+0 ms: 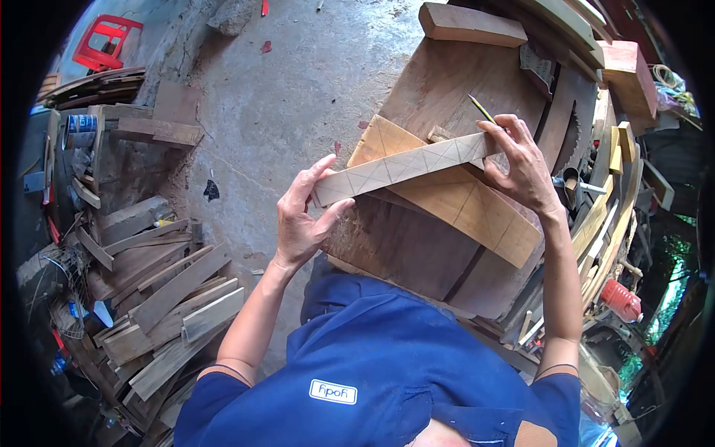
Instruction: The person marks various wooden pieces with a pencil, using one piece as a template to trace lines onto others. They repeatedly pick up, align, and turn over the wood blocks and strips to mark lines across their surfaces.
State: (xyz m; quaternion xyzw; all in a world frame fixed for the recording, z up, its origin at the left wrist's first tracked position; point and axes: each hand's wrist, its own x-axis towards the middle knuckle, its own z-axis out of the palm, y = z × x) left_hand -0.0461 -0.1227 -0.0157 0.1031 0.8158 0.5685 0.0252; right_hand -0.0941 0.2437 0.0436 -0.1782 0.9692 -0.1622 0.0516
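A narrow pale board (402, 168) with pencilled crossing lines is held up between my two hands. My left hand (307, 212) grips its left end, thumb below and fingers above. At the right end, my right hand (521, 164) pinches the board, with a pencil (480, 108) sticking up between its fingers. Beneath lies a wider yellowish board (477, 212) with pencil lines, slanting across a brown wooden work surface (417, 246). A small piece of wood (439, 134) shows just behind the pale board.
A wooden block (473, 24) lies at the far edge of the work surface. Near the right edge is a toothed saw blade (572, 141). Scrap planks (179, 298) are piled at the left, beyond the concrete floor (261, 97). A red plastic chair (106, 41) is at upper left.
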